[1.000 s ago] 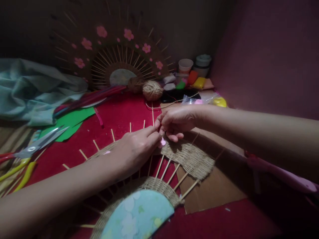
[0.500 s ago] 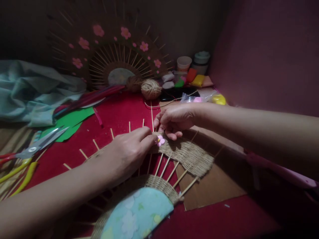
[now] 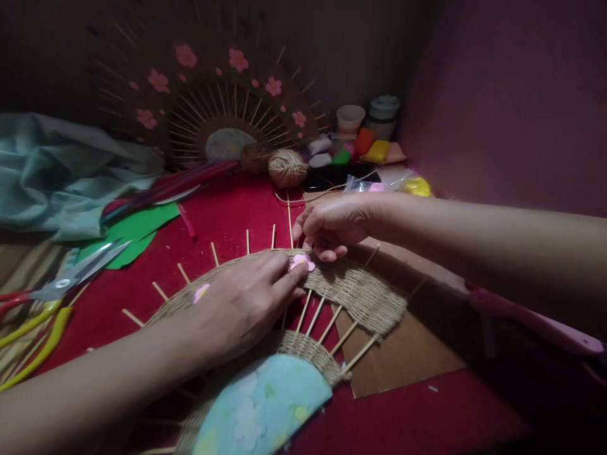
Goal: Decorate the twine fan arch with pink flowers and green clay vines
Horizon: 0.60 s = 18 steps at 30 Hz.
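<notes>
A half-round woven fan (image 3: 360,297) of twine and wooden sticks lies on the red cloth in front of me, with a pale blue flowered centre (image 3: 260,411). A small pink flower (image 3: 302,260) sits on its woven band. My left hand (image 3: 241,303) rests flat on the band, fingertips touching the flower. My right hand (image 3: 329,224) is curled just above and behind the flower, fingertips near it. Another pink flower (image 3: 200,292) lies on the band further left.
A finished fan with pink flowers (image 3: 222,95) stands at the back. A twine ball (image 3: 287,167), clay packets and cups (image 3: 370,136) sit behind it. Scissors (image 3: 71,278), yellow-handled pliers (image 3: 33,328), green paper (image 3: 137,230), grey-green fabric (image 3: 61,170), brown cardboard (image 3: 412,354).
My left hand slid down and flattened on the woven band. The pink flower went from between my fingertips to lying on the band. My right hand drew back slightly.
</notes>
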{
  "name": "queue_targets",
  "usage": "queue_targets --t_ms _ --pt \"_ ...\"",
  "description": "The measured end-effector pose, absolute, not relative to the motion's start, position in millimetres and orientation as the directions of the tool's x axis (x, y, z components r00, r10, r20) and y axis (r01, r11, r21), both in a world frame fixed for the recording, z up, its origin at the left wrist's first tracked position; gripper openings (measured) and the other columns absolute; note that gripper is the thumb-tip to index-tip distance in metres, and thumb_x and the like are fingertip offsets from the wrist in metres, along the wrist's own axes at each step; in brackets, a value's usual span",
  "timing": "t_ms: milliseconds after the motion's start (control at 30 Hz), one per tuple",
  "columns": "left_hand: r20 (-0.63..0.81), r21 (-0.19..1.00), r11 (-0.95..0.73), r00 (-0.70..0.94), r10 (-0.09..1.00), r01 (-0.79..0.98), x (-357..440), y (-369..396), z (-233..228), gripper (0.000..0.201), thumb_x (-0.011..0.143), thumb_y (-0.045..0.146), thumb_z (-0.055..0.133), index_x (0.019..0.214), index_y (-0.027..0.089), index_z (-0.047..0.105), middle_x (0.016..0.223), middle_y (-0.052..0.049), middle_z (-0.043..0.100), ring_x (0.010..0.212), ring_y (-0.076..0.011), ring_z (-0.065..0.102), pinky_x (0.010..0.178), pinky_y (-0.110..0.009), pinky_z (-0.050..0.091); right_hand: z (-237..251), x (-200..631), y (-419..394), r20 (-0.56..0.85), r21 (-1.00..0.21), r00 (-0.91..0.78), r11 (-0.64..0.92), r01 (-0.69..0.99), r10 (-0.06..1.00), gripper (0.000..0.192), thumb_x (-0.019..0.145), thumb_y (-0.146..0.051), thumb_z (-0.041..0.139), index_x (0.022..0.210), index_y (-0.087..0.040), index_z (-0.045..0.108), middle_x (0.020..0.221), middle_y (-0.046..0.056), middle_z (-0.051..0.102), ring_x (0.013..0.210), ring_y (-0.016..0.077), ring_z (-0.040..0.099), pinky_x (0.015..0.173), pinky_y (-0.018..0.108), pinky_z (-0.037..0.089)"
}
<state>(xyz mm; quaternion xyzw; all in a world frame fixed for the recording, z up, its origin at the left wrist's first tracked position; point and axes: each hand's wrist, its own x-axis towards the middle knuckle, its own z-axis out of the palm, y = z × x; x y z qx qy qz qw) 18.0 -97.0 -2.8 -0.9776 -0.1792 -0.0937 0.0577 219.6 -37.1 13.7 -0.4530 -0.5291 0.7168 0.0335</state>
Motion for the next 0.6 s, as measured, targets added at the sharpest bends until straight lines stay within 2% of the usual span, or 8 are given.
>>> queue_targets --t_ms 100,233,400,600 --pt "0.261 -0.045 -0.919 0.893 0.368 0.392 12.9 -95.7 -2.3 0.029 0.096 0.022 0.044 0.122 0.013 0.053 0.090 -0.007 0.056 0.071 -0.0158 0.051 0.058 -0.027 0.043 15.9 219.4 -39.1 -0.622 -0.783 -0.581 -0.429 0.451 0.524 0.023 0.075 0.001 0.034 0.086 -0.017 0.043 0.052 -0.004 0.051 0.037 0.0089 0.048 0.035 0.017 0.027" --pt "0.298 -0.103 -0.908 0.884 0.361 0.406 11.9 -94.8 -2.6 0.032 0.096 0.023 0.045 0.125 0.011 0.052 0.085 -0.006 0.053 0.068 -0.0158 0.047 0.057 -0.028 0.041 17.0 218.8 -40.1 -0.612 -0.791 -0.581 -0.398 0.466 0.537 0.023 0.075 0.000 0.035 0.089 -0.017 0.043 0.048 -0.006 0.047 0.037 0.0085 0.047 0.036 0.016 0.026" --pt "0.214 -0.161 -0.920 0.923 0.321 0.357 18.5 -98.2 -2.9 0.042 0.097 0.032 0.039 0.124 0.002 0.052 0.090 -0.012 0.057 0.076 -0.0212 0.051 0.064 -0.035 0.047 16.5 218.5 -38.0 -0.601 -0.798 -0.600 -0.345 0.495 0.529 0.031 0.069 0.003 0.037 0.091 -0.019 0.044 0.050 -0.005 0.050 0.037 0.0112 0.049 0.035 0.018 0.029" --pt "0.141 -0.204 -0.910 0.931 0.336 0.360 20.3 -103.0 1.5 0.041 0.097 0.037 0.037 0.108 0.005 0.062 0.090 -0.012 0.058 0.081 -0.0239 0.053 0.069 -0.039 0.050 17.7 219.4 -38.3 -0.598 -0.800 -0.607 -0.346 0.490 0.524 0.034 0.068 0.002 0.038 0.094 -0.018 0.044 0.049 -0.006 0.048 0.036 0.0122 0.050 0.033 0.019 0.030"
